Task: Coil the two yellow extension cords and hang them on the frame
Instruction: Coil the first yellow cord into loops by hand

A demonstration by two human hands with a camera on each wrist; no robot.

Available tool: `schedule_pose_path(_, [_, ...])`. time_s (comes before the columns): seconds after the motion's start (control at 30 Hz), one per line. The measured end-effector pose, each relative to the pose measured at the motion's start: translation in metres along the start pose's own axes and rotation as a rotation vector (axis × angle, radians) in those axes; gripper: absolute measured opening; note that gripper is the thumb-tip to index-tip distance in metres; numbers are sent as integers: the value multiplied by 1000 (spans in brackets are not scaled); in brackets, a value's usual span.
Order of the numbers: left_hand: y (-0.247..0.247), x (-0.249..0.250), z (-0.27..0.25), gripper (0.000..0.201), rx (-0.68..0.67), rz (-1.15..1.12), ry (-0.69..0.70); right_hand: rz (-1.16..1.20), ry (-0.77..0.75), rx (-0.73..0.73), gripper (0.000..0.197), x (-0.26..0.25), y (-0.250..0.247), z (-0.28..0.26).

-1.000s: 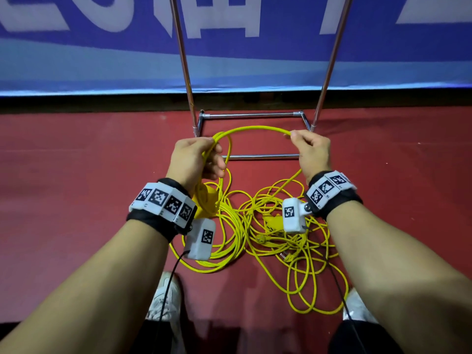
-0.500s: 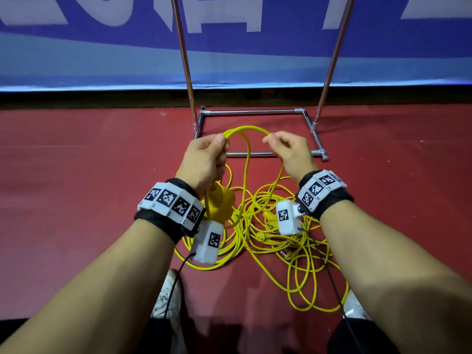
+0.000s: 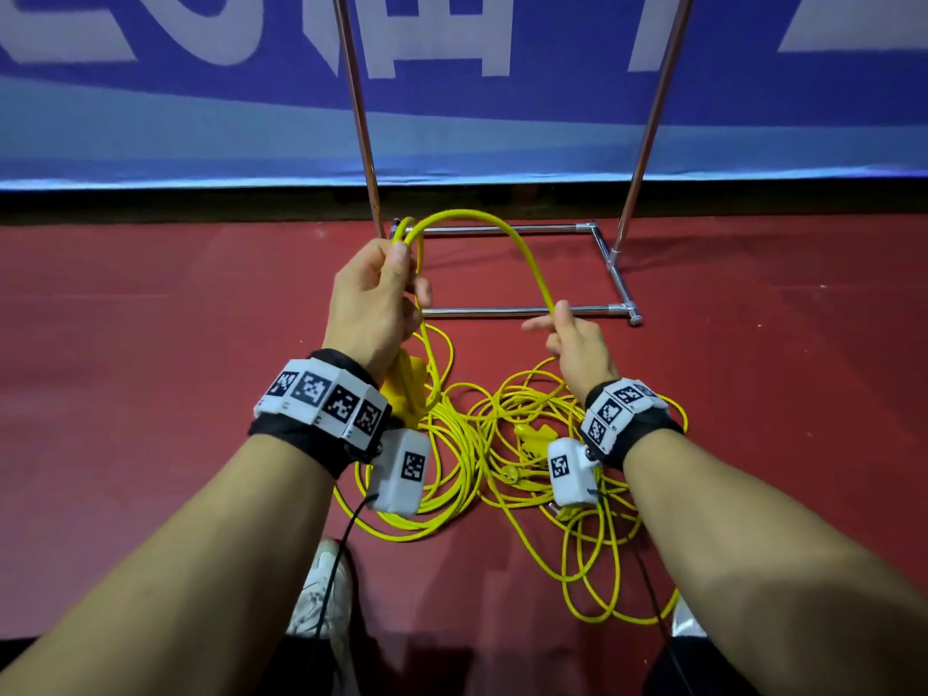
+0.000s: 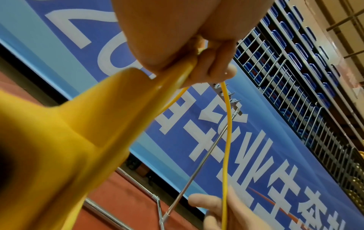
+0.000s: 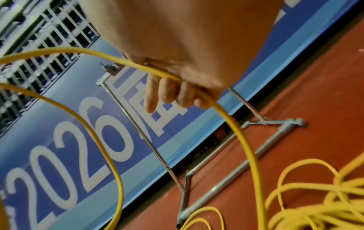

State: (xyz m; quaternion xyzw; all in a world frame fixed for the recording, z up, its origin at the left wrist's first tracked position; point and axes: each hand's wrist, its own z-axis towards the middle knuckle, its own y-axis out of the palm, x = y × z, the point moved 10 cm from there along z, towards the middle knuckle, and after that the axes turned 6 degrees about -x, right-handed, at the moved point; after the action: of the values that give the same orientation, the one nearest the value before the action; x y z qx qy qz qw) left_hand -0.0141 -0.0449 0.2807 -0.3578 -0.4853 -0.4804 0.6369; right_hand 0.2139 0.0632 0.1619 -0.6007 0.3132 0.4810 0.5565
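Note:
Yellow extension cord (image 3: 527,424) lies in a tangled heap on the red floor below my wrists. My left hand (image 3: 374,298) grips loops of that cord, with its yellow socket block (image 3: 407,389) (image 4: 69,140) hanging under the palm. An arch of cord (image 3: 482,218) runs from there to my right hand (image 3: 570,334), which holds it loosely between thumb and curled fingers (image 5: 167,91). The cord (image 5: 236,124) drops from that hand to the heap. The chrome frame (image 3: 507,309) stands just beyond both hands, its base on the floor and two uprights rising.
A blue banner (image 3: 452,92) with white lettering lines the wall behind the frame. My shoes (image 3: 321,590) show at the bottom edge. In the wrist views, railings and blue seats (image 4: 295,54) rise above the banner. Hooks (image 4: 234,101) sit along the frame's top bar.
Both hands came together, and a new loop passed to the left hand. The right hand then slid back down and right along the cord, so the arch widened again.

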Motion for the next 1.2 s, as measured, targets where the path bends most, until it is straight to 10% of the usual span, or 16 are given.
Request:
schedule_pose_path(0.13, [-7, 5, 2, 24, 17, 35, 36, -151, -199, 37, 24, -41, 3, -2])
schedule_pose_path(0.43, [-3, -21, -2, 26, 4, 404, 17, -26, -543, -241, 20, -150, 60, -31])
schedule_pose_path(1.0, [12, -42, -3, 39, 92, -54, -165, 177, -230, -258, 52, -64, 70, -7])
schedule_pose_path(1.2, [15, -53, -8, 36, 7, -32, -236, 251, -121, -111, 36, -18, 45, -9])
